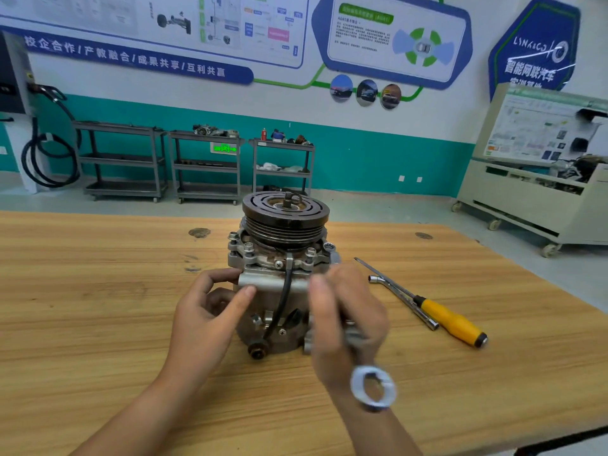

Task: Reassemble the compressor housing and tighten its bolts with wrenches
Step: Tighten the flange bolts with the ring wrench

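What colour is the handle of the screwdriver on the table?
Yellow with black ends: the screwdriver handle, in the head view.

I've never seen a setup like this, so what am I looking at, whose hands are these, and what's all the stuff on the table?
There is no robot here. This is one picture from a camera worn on a person's head, looking forward and down at their own two hands in a workshop.

On the wooden table stands a car compressor, a metal housing with a dark grooved pulley on top and bolts around its upper rim.

The left hand grips the compressor's side to steady it. The right hand holds a wrench. Its ring end points toward the camera and is blurred, and its other end is hidden behind the hand.

To the right lie two spare tools: a screwdriver with a yellow handle and an L-shaped socket wrench.
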A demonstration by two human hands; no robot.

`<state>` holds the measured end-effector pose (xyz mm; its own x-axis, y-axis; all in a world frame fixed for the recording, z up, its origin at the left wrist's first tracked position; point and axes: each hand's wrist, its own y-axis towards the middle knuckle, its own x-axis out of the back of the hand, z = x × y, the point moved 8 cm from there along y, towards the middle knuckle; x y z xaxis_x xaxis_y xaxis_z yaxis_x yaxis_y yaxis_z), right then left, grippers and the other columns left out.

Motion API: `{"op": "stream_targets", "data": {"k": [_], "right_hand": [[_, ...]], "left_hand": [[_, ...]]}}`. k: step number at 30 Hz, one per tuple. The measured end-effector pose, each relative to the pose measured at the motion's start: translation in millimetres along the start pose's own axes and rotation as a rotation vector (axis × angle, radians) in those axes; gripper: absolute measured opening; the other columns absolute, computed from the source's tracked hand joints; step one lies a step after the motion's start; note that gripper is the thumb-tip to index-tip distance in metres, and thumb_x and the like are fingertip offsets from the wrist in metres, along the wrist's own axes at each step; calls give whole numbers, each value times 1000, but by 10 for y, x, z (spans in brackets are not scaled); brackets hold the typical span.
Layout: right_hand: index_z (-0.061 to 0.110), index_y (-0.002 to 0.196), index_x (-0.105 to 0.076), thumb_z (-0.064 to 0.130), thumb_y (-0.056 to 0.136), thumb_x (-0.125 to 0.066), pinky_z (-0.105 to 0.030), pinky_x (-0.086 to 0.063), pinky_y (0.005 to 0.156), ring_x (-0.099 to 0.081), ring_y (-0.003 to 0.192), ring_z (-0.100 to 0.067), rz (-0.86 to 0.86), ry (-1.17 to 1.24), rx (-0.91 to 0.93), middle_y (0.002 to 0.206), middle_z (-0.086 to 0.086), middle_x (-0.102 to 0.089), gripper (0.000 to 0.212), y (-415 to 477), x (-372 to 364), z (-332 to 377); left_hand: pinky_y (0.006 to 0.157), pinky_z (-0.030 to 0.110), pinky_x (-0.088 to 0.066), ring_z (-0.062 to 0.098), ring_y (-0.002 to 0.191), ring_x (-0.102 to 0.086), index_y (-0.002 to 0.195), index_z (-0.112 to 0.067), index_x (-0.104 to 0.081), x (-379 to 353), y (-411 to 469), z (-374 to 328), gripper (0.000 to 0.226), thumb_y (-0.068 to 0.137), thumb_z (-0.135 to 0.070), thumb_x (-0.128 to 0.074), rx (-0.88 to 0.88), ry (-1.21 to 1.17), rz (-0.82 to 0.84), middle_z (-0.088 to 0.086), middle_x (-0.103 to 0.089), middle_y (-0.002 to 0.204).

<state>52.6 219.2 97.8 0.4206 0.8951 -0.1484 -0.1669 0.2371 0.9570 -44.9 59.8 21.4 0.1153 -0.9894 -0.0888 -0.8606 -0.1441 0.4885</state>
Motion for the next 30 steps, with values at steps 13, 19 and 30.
{"op": "stream_targets", "data": {"k": [13, 19, 30], "right_hand": [[6, 48, -46, 15, 86, -56, -35, -33, 53, -38, 49, -21, 175, -389, 157, 46, -3, -42, 40, 290, -723, 110], [25, 46, -43, 27, 91, -45, -16, -31, 41, -31, 35, -3, -374, 529, -350, 38, 14, -34, 45, 899, 129, -80], [17, 35, -33, 32, 100, -32, -16, -11, 26, -14, 24, -8, -474, 981, -1176, 34, 6, -17, 66, 726, 185, -1538]], "left_hand": [[50, 11, -40, -2, 53, -52, 79, -17, -58, -18, -3, -143, 31, 78, 13, -62, -81, 57, 16, -10, -63, 59], [54, 13, -46, 4, 57, -57, 88, -23, -60, -16, 8, -16, 23, 81, -2, -66, 25, -42, 27, -2, -60, 55], [57, 15, -46, 3, 58, -58, 86, -25, -61, 8, 5, 18, 23, 80, -3, -67, 40, -15, 20, -3, -63, 58]]}}
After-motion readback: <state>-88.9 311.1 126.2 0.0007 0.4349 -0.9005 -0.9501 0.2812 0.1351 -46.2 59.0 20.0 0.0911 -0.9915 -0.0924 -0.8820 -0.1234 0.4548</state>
